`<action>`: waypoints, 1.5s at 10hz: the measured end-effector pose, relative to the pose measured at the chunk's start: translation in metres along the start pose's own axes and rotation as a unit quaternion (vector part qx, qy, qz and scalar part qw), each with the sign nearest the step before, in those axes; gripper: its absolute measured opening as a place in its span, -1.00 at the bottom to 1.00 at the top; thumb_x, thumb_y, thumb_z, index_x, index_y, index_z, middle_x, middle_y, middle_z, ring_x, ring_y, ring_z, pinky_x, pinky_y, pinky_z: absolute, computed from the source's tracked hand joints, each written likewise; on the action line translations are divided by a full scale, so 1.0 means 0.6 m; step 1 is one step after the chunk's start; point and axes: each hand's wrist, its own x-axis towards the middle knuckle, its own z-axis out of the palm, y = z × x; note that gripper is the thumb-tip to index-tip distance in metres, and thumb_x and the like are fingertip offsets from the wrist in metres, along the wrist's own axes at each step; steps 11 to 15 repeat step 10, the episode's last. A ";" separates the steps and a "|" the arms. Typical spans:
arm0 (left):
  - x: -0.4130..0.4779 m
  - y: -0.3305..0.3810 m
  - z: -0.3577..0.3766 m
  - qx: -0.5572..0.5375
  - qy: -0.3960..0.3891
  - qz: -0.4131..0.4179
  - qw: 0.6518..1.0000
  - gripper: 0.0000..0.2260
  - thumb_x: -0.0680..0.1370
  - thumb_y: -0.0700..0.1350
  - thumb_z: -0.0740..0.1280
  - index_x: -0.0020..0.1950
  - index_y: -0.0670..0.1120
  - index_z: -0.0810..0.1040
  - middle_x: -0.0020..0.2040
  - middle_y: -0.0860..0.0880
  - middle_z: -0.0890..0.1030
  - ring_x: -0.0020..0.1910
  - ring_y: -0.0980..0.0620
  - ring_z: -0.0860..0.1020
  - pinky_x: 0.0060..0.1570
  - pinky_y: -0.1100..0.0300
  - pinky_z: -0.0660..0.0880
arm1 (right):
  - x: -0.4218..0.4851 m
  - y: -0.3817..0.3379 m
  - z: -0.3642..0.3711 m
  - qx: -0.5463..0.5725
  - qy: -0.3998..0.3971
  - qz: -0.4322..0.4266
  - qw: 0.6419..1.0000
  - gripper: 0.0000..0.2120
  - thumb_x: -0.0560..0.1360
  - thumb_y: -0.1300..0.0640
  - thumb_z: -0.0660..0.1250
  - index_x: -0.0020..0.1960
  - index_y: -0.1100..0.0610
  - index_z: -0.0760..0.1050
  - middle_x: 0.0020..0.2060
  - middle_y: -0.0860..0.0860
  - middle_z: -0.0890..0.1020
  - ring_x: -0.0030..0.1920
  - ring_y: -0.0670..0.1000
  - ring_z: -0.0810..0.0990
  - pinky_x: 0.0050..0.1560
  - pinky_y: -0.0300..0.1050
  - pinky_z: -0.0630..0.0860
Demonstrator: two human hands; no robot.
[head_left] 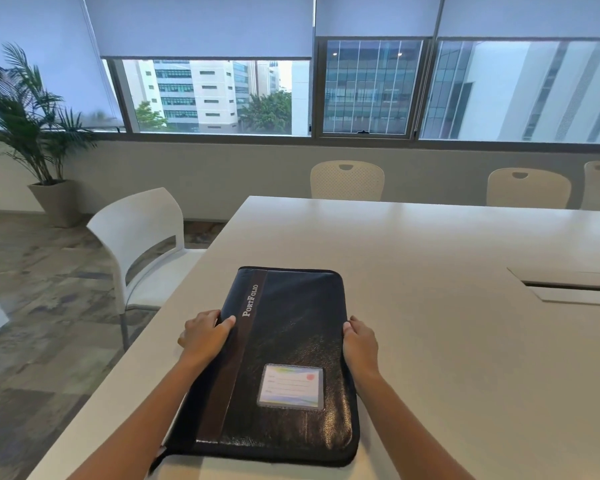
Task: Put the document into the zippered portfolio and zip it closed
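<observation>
A black leather zippered portfolio [284, 341] lies closed and flat on the white table [447, 341], near its left front corner. It has a brown stripe printed "PortFolio" and a clear card window on the cover. My left hand [207, 336] grips its left edge, thumb on top of the cover. My right hand [359, 341] holds its right edge with fingers curled around the side. No document is in view.
A white chair [142, 237] stands left of the table corner. Beige chairs [347, 180] line the far side. A cable hatch [568, 284] is set in the tabletop at right. A potted palm [35, 133] stands by the window at far left.
</observation>
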 end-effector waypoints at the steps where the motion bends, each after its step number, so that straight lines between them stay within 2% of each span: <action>1: 0.004 -0.006 0.010 0.030 0.006 0.004 1.000 -0.66 0.57 0.12 0.23 0.20 -0.05 0.55 0.23 -0.11 0.57 0.21 -0.18 0.45 0.16 -0.10 0.34 | 0.007 0.005 0.004 -0.060 0.005 -0.021 0.998 -0.62 0.65 0.16 0.10 0.45 0.21 0.32 0.46 0.12 0.35 0.47 0.16 0.27 0.50 0.07 0.16; 2: 0.005 -0.016 0.021 0.090 0.007 0.012 0.996 -0.58 0.53 0.21 0.22 0.25 -0.03 0.51 0.28 -0.08 0.52 0.27 -0.16 0.40 0.22 -0.13 0.28 | 0.016 0.018 0.009 -0.166 -0.006 -0.075 0.983 -0.63 0.65 0.23 0.07 0.42 0.28 0.33 0.49 0.15 0.29 0.53 0.12 0.14 0.53 0.01 -0.05; 3: 0.005 -0.019 0.025 0.123 0.007 0.020 0.992 -0.51 0.53 0.25 0.20 0.32 -0.03 0.46 0.34 -0.06 0.46 0.34 -0.13 0.33 0.30 -0.16 0.18 | 0.019 0.030 0.014 -0.238 -0.009 -0.110 0.965 -0.64 0.63 0.27 0.06 0.39 0.32 0.35 0.49 0.18 0.28 0.53 0.11 0.12 0.53 -0.01 -0.08; 4: -0.003 -0.018 0.033 0.162 0.013 0.044 0.986 -0.48 0.54 0.27 0.13 0.33 -0.05 0.42 0.37 -0.06 0.42 0.38 -0.10 0.27 0.36 -0.20 0.08 | 0.019 0.042 0.018 -0.315 0.006 -0.149 0.937 -0.60 0.62 0.27 0.06 0.44 0.31 0.29 0.50 0.18 0.26 0.54 0.11 0.11 0.55 -0.01 -0.04; 7: -0.012 -0.009 0.035 0.231 0.014 0.066 0.971 -0.46 0.58 0.24 0.01 0.41 -0.08 0.30 0.43 -0.06 0.36 0.43 -0.06 0.22 0.39 -0.20 0.05 | 0.013 0.045 0.018 -0.365 0.027 -0.174 0.914 -0.55 0.63 0.24 0.05 0.50 0.27 0.18 0.52 0.17 0.22 0.54 0.11 0.09 0.54 -0.04 -0.02; 9: -0.019 0.009 0.023 0.250 0.015 0.099 0.963 -0.41 0.61 0.19 -0.01 0.54 -0.12 0.13 0.54 -0.10 0.20 0.53 -0.06 0.10 0.44 -0.08 0.09 | 0.011 0.034 0.007 -0.379 0.011 -0.184 0.907 -0.52 0.63 0.22 0.04 0.53 0.25 0.12 0.54 0.16 0.15 0.55 0.12 0.03 0.54 -0.03 -0.05; 10: -0.024 0.029 0.023 0.273 0.049 0.140 0.951 -0.39 0.61 0.19 0.02 0.55 -0.15 0.12 0.54 -0.12 0.21 0.53 -0.06 0.10 0.44 -0.06 0.14 | 0.017 0.030 0.005 -0.407 0.013 -0.229 0.884 -0.52 0.63 0.19 0.05 0.53 0.22 0.12 0.54 0.15 0.14 0.56 0.12 0.01 0.52 -0.03 -0.09; 15: -0.024 0.029 0.023 0.273 0.049 0.140 0.951 -0.39 0.61 0.19 0.02 0.55 -0.15 0.12 0.54 -0.12 0.21 0.53 -0.06 0.10 0.44 -0.06 0.14 | 0.017 0.030 0.005 -0.407 0.013 -0.229 0.884 -0.52 0.63 0.19 0.05 0.53 0.22 0.12 0.54 0.15 0.14 0.56 0.12 0.01 0.52 -0.03 -0.09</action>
